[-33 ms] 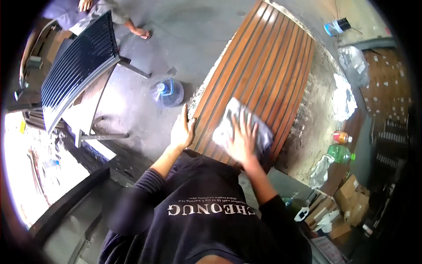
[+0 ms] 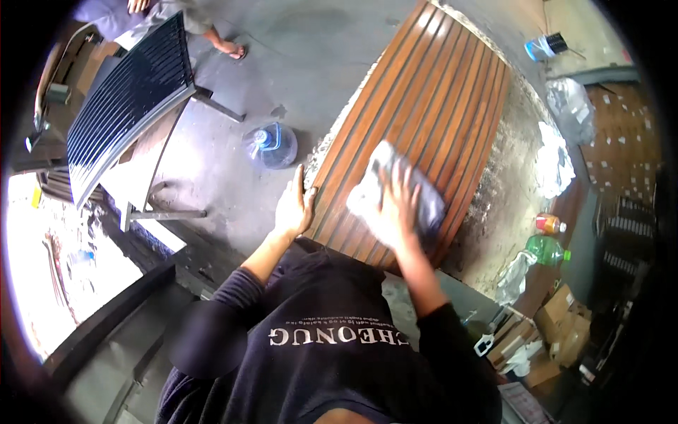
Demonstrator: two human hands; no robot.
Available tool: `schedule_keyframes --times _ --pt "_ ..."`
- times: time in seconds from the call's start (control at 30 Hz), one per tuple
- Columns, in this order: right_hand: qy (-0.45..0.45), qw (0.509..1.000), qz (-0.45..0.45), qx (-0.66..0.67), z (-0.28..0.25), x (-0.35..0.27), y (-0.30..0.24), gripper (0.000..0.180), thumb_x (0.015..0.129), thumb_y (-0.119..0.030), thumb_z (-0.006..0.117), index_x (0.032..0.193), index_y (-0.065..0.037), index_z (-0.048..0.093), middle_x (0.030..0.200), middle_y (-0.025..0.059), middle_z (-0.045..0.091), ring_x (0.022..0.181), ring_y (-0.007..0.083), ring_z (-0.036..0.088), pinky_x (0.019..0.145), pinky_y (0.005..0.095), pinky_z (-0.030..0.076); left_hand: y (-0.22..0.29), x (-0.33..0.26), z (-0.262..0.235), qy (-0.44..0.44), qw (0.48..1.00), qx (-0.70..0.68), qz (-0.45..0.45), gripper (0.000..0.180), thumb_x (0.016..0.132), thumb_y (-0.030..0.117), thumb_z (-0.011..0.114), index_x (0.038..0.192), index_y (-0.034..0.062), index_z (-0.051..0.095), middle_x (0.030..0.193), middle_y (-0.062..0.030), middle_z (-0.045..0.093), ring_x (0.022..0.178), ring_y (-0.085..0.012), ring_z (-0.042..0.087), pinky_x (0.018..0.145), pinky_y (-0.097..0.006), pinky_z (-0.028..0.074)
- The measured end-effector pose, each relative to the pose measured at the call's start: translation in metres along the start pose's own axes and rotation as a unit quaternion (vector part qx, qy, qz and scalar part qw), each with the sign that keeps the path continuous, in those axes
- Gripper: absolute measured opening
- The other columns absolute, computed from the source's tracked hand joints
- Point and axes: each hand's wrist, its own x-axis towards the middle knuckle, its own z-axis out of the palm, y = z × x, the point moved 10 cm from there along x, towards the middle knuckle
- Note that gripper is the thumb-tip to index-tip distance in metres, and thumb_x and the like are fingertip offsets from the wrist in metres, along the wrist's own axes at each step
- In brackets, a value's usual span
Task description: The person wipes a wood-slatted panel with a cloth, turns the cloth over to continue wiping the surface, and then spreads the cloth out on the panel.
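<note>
A long brown wooden panel with dark grooves [image 2: 424, 92] stretches away in front of me. My right hand [image 2: 400, 205] lies flat with spread fingers on a folded grey-white cloth [image 2: 371, 182], pressing it against the near part of the panel. At the panel's near left edge is my left hand [image 2: 295, 208], its fingers stretched out and thumb apart, with nothing in it. Its side seems to touch the edge.
A big clear water jug [image 2: 274, 146] stands on the floor to the left. Beyond it is a black slatted panel [image 2: 134, 99] on a metal stand, with another person's foot [image 2: 232, 49] behind. Bottles [image 2: 547, 249], plastic bags [image 2: 571, 106] and cardboard [image 2: 565, 318] lie at the right.
My right hand and the cloth have slid slightly away from me and to the right over the panel. My left hand is nearly unmoved.
</note>
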Motion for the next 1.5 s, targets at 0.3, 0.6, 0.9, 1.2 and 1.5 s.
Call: schedule_keyframes --times 0.3,0.6,0.9,1.2,1.5 --pt "0.156 0.987 0.027 0.01 -0.032 0.136 0.057 0.059 0.091 -0.041 0.038 0.137 -0.004 0.034 0.149 0.0144 0.018 0.137 0.0358 0.013 0.108 0.0577 0.01 0.005 0.01 0.011 -0.012 0.998 -0.062 0.019 0.054 0.089 0.03 0.044 0.135 0.0047 0.031 0.123 -0.0234 0.046 0.112 -0.0406 0.043 0.097 -0.043 0.034" --pt "-0.07 0.98 -0.185 0.021 0.014 -0.066 -0.021 0.061 0.085 -0.042 0.046 0.137 -0.011 0.038 0.148 0.0136 0.021 0.136 0.0384 0.016 0.108 0.0546 0.01 0.051 0.121 0.035 -0.122 0.992 0.033 -0.006 0.091 0.076 0.072 0.043 0.138 0.0071 0.027 0.133 -0.0213 0.041 0.122 -0.0377 0.042 0.098 -0.05 0.035" --pt "-0.126 0.959 -0.253 0.027 0.024 -0.055 -0.079 0.067 0.075 -0.049 0.061 0.136 -0.029 0.039 0.146 0.0109 0.027 0.133 0.0373 0.024 0.104 0.0617 0.013 0.06 0.131 0.033 -0.034 0.999 -0.009 -0.027 0.06 0.087 0.054 0.043 0.126 0.0091 0.041 0.11 -0.0217 0.059 0.104 -0.0373 0.055 0.088 -0.044 0.043" --pt "-0.056 0.956 -0.282 0.052 0.023 -0.047 -0.146 0.051 0.083 -0.042 0.05 0.131 -0.025 0.045 0.139 0.0064 0.038 0.13 0.0308 0.031 0.102 0.0602 0.022 0.072 0.131 0.042 -0.077 0.997 -0.016 -0.028 0.062 0.085 0.056 0.043 0.127 0.0104 0.04 0.109 -0.0252 0.058 0.104 -0.0408 0.054 0.089 -0.046 0.042" --pt "-0.065 0.989 -0.13 -0.02 0.033 -0.17 0.042 0.055 0.069 -0.033 0.068 0.121 -0.019 0.055 0.141 0.0151 0.034 0.133 0.0429 0.02 0.101 0.0664 0.01 0.065 0.133 0.033 -0.026 1.0 -0.011 -0.004 0.064 0.085 0.058 0.043 0.128 0.0095 0.039 0.108 -0.0258 0.059 0.103 -0.0416 0.055 0.09 -0.046 0.042"
